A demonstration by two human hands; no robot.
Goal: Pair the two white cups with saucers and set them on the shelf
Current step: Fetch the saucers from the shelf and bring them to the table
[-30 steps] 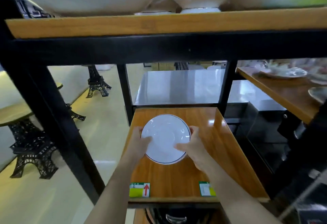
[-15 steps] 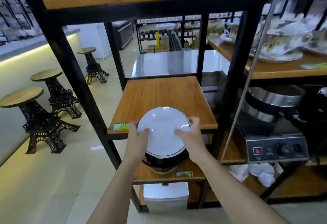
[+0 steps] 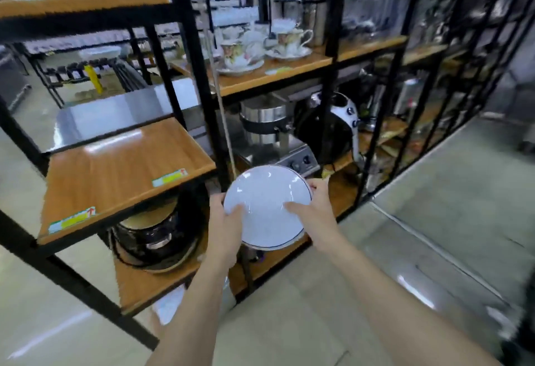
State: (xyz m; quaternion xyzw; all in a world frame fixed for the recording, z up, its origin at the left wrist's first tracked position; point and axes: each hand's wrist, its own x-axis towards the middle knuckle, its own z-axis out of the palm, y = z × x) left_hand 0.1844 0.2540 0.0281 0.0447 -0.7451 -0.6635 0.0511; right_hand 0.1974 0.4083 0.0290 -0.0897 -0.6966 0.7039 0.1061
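Note:
A white saucer point(image 3: 266, 206) with a thin dark rim is held in the air in front of the shelving, below the level of the bare wooden shelf point(image 3: 115, 171). My left hand point(image 3: 227, 222) grips its left edge, thumb on top. My right hand point(image 3: 314, 209) grips its right edge the same way. No plain white cups are in view; the picture is blurred by motion.
Floral cups on saucers point(image 3: 260, 50) stand on a wooden shelf at the upper right. Below it sit steel appliances point(image 3: 269, 134) and a black round appliance point(image 3: 156, 238) on the lower shelf. Black metal uprights point(image 3: 199, 76) frame the racks. Pale floor lies to the right.
The saucer has come off the bare wooden shelf and moved back and to the right, still in both hands. My view has swung right and the shelf now lies to the left.

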